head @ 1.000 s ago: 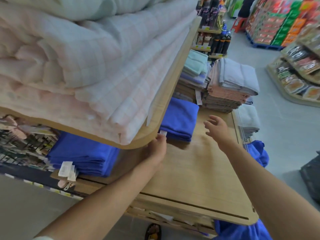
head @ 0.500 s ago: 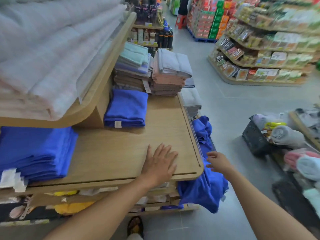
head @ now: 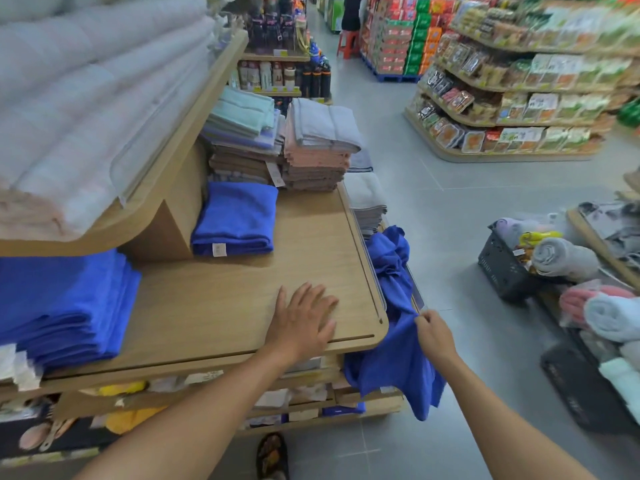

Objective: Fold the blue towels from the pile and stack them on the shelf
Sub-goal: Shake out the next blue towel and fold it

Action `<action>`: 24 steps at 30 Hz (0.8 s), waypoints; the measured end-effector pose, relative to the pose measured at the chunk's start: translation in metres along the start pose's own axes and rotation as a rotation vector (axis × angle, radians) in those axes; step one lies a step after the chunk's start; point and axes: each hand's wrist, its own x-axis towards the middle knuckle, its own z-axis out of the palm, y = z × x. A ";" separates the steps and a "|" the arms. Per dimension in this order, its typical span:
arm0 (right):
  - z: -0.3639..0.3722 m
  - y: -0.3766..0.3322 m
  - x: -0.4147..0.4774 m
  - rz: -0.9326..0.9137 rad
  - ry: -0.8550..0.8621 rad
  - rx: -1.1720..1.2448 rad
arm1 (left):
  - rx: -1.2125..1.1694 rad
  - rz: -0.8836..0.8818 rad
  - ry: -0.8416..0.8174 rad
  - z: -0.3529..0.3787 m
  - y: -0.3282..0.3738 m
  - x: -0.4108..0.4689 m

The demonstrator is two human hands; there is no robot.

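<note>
A shop aisle of grey tile runs past a wooden shelf (head: 225,306) whose front half lies bare. The left hand (head: 301,320) rests flat on that board near the front corner, fingers straight and spread, holding nothing. The right hand (head: 434,332) pinches a fold of the loose blue pile (head: 388,365), which hangs crumpled off the shelf's right edge, down past the lower tiers.

The cloth looks light, limp and slightly fuzzy (microfibre, at a guess), so it should lift easily, though tangled neighbours may drag along. A corner or hem would give a better hold than a mid-cloth bunch.

One folded blue towel (head: 237,220) sits at the back, and a taller blue stack (head: 59,306) lies at the left under the upper shelf (head: 180,133). Between them the board offers room to spread and fold. The thin rail along the right edge and the black basket (head: 502,268) on the floor are what to clear.
</note>
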 end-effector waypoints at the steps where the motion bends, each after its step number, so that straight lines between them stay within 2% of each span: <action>1: -0.008 -0.006 0.003 -0.013 0.021 0.059 | -0.006 0.000 0.003 0.001 -0.001 0.000; 5: -0.040 -0.042 0.003 -0.062 0.022 0.314 | -0.013 0.004 0.009 -0.002 0.001 -0.001; 7: -0.053 -0.063 -0.007 -0.072 0.008 0.453 | -0.098 0.034 0.076 -0.006 0.007 -0.004; 9: -0.063 -0.088 -0.021 -0.056 -0.048 0.658 | -0.308 0.096 0.148 -0.013 0.026 -0.009; 14: -0.077 -0.141 -0.057 -0.067 -0.157 0.988 | -1.001 0.106 0.053 -0.052 0.098 -0.015; 17: -0.087 -0.163 -0.080 -0.167 -0.255 0.974 | -1.333 0.083 0.200 -0.084 0.112 -0.002; 19: -0.096 -0.169 -0.090 -0.281 -0.312 0.928 | -1.476 -0.053 0.322 -0.114 0.109 0.001; 21: -0.100 -0.163 -0.094 -0.376 -0.269 0.817 | -1.595 -0.167 0.325 -0.143 0.099 0.001; 24: -0.086 -0.131 -0.090 -0.425 -0.112 0.416 | -1.819 -0.241 0.229 -0.185 0.078 -0.008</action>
